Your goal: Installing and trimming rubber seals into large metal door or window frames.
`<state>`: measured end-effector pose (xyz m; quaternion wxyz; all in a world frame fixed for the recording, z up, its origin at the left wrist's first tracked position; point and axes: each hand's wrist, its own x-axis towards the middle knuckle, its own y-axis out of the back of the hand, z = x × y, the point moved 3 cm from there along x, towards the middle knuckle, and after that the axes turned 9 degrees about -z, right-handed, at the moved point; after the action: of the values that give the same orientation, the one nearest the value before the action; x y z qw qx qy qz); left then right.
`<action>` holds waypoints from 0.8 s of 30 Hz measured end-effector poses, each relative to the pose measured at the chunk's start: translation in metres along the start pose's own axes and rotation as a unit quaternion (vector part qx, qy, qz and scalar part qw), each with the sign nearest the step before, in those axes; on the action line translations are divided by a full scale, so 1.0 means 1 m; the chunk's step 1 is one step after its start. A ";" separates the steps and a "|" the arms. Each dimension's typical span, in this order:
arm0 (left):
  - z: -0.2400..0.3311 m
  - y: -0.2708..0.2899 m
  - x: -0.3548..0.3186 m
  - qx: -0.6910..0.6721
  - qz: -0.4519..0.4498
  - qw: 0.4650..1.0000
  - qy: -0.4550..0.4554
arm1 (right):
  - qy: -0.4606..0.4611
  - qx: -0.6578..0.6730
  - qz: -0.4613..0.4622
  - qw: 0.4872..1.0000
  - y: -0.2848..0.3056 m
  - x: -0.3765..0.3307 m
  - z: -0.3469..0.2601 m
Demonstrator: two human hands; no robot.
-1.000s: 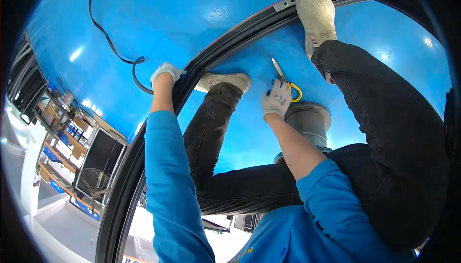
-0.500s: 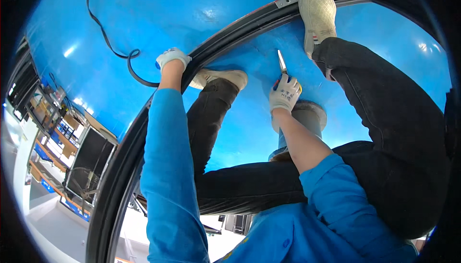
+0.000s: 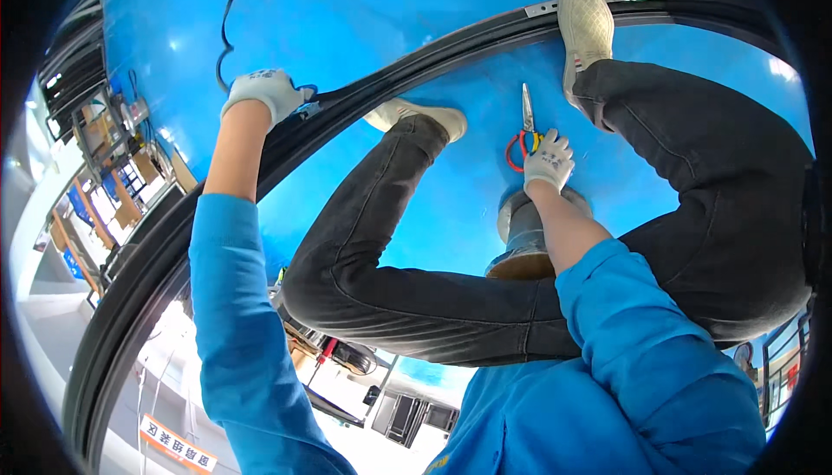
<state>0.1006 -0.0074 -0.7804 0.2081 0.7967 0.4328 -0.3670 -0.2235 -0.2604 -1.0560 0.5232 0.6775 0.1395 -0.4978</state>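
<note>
Under my right hand [image 3: 549,161] lie the pliers [image 3: 524,128] on the blue surface [image 3: 347,16]; my gloved fingers close around their red and yellow handles, tips pointing away from me. Well apart, my left hand [image 3: 264,92] grips the black rubber strip [image 3: 364,94] along the curved frame.

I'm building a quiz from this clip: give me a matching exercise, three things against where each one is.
Things:
1. left hand
2. right hand
3. grey roll

Places:
A. on the blue surface between the legs
B. on the black curved frame
C. holding the pliers

Pairs: 1-B, 2-C, 3-A
</note>
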 end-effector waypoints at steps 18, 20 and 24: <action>-0.008 -0.023 -0.028 -0.120 0.132 0.982 -0.062 | 0.081 -0.003 -0.008 0.997 -0.015 -0.015 -0.040; -0.004 -0.021 -0.031 -0.122 0.127 0.982 -0.071 | 0.060 0.036 0.049 0.996 -0.023 -0.012 -0.034; -0.008 -0.020 -0.027 -0.054 0.117 0.990 -0.061 | 0.022 0.057 0.033 0.998 -0.008 -0.011 -0.036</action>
<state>0.0772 -0.0062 -0.7548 0.3182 0.8054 0.3428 -0.3640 -0.2148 -0.2233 -1.0530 0.4965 0.7213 0.0998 -0.4725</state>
